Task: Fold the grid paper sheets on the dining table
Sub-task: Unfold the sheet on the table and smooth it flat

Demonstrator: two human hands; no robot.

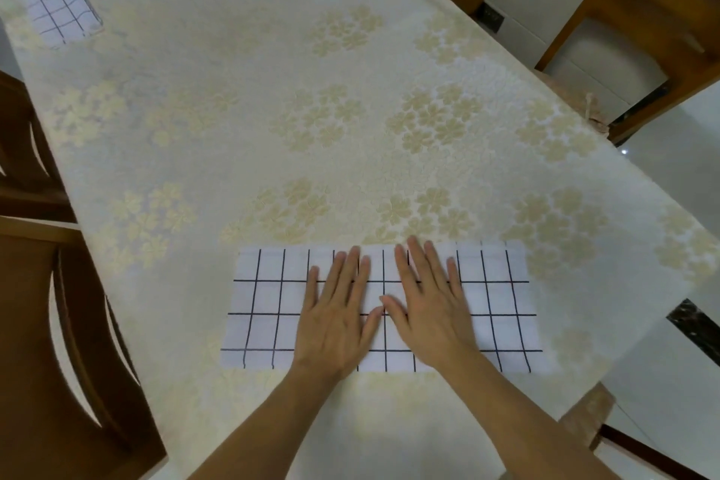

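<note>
head view, hands (383, 316) hide paper's (269, 308) middle

No words, numbers, labels or brand marks can be read anywhere. The paper sheet (502, 308) on the worktop (272, 97) bears only ruled black grid lines, no writing.

A single wide-angle view looked forward and steeply down from head height at the near edge of the dining table under its cream floral tablecloth (272, 90), the table running away toward the upper left. Both bare forearms entered from the bottom of the frame, close to the lens. Brown wooden chairs (58, 343) bent at the margins.
</note>
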